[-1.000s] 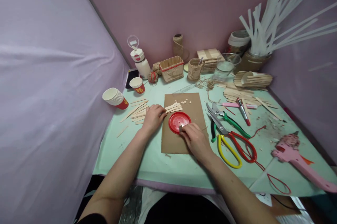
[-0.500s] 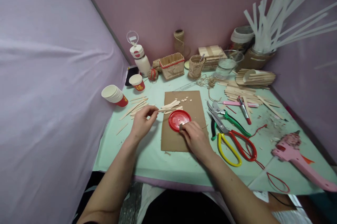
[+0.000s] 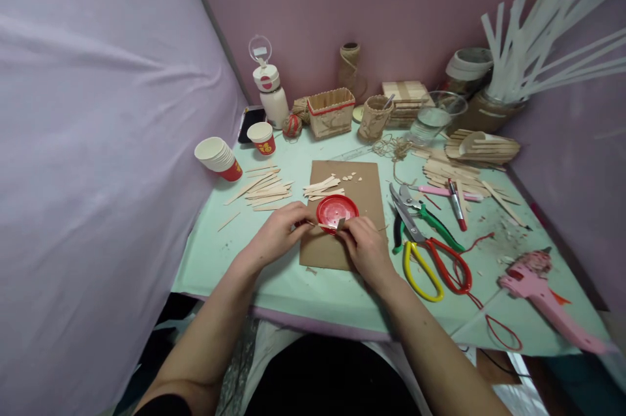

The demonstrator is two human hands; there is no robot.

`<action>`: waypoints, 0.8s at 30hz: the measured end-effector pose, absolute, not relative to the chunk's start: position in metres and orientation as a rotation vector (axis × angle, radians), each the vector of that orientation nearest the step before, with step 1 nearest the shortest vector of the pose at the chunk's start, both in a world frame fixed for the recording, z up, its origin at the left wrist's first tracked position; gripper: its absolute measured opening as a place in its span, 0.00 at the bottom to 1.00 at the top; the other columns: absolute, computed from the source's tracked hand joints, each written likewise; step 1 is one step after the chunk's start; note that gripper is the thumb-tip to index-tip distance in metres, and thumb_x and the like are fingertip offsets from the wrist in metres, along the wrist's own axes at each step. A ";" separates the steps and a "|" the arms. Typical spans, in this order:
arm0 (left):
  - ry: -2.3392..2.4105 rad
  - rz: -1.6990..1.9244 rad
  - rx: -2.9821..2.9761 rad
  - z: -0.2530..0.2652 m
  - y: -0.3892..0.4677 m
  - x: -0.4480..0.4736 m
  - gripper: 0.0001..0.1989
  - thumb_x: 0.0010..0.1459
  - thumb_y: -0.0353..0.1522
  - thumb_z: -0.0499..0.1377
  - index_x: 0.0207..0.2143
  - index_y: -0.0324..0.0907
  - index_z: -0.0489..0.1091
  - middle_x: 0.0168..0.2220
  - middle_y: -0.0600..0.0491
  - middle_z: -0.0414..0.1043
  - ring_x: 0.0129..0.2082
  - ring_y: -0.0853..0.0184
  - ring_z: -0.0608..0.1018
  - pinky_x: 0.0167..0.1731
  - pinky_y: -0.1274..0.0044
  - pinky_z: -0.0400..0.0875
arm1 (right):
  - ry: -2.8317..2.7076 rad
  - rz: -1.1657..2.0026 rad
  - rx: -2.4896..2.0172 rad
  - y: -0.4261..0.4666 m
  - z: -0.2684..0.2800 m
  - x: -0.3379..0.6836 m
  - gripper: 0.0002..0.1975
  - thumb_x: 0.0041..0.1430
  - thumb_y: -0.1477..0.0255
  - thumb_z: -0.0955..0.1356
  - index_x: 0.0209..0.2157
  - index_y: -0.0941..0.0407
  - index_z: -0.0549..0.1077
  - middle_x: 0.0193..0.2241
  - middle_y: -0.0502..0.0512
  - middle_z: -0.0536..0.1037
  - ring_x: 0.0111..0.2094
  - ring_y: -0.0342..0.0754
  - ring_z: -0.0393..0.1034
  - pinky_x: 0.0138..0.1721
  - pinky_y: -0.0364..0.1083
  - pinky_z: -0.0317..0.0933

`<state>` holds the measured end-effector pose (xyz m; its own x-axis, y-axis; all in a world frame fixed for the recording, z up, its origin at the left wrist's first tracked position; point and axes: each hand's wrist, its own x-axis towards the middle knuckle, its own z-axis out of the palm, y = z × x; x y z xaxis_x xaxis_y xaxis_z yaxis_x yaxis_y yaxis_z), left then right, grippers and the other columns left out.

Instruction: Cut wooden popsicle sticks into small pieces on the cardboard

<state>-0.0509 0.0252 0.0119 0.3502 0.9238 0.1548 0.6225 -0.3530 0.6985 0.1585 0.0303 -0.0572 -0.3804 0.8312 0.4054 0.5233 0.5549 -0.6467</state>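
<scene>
My left hand (image 3: 278,233) pinches a thin wooden craft stick (image 3: 325,226), whose tip points right over the near part of a round red plastic lid (image 3: 337,206). Between the fingertips of my right hand (image 3: 366,250) is a small grey-brown piece (image 3: 341,223), like folded sandpaper, right at the stick's end. Whether the two touch is too small to tell. The lid lies on a brown cardboard sheet (image 3: 320,254). Beyond it are a short pile of cut wooden sticks (image 3: 323,188) and several small wood chips (image 3: 351,177).
Loose sticks (image 3: 268,191) and paper cups (image 3: 215,155) lie to the left. Scissors (image 3: 423,266), green-handled pruning shears (image 3: 437,227) and a pink glue gun (image 3: 542,292) are on the right. A bottle (image 3: 274,103), wooden basket (image 3: 332,116) and glass bowl (image 3: 433,119) stand behind.
My left hand has moved right and nearer to me, bringing the stick to the grey-brown piece in my right hand. The camera view has shifted slightly.
</scene>
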 end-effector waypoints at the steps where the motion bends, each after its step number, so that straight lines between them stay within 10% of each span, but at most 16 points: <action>1: 1.327 0.738 2.090 0.012 0.026 -0.050 0.07 0.59 0.28 0.55 0.34 0.42 0.73 0.32 0.51 0.71 0.33 0.67 0.73 0.34 0.76 0.67 | -2.067 0.544 -1.084 0.030 -0.057 0.158 0.05 0.64 0.74 0.62 0.34 0.55 0.69 0.31 0.57 0.74 0.36 0.53 0.64 0.38 0.50 0.60; 24: 1.433 1.193 1.535 -0.006 0.013 -0.018 0.08 0.58 0.32 0.57 0.37 0.42 0.75 0.38 0.51 0.77 0.41 0.65 0.77 0.45 0.72 0.70 | -2.053 0.567 -1.081 0.031 -0.056 0.158 0.05 0.63 0.75 0.63 0.35 0.55 0.71 0.32 0.56 0.76 0.36 0.52 0.66 0.39 0.50 0.61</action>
<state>-0.0178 0.0131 -0.0063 -0.0414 0.9871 0.1548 0.3308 -0.1327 0.9343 0.1580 0.0312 -0.0563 -0.3753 0.8352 0.4020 0.5109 0.5482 -0.6622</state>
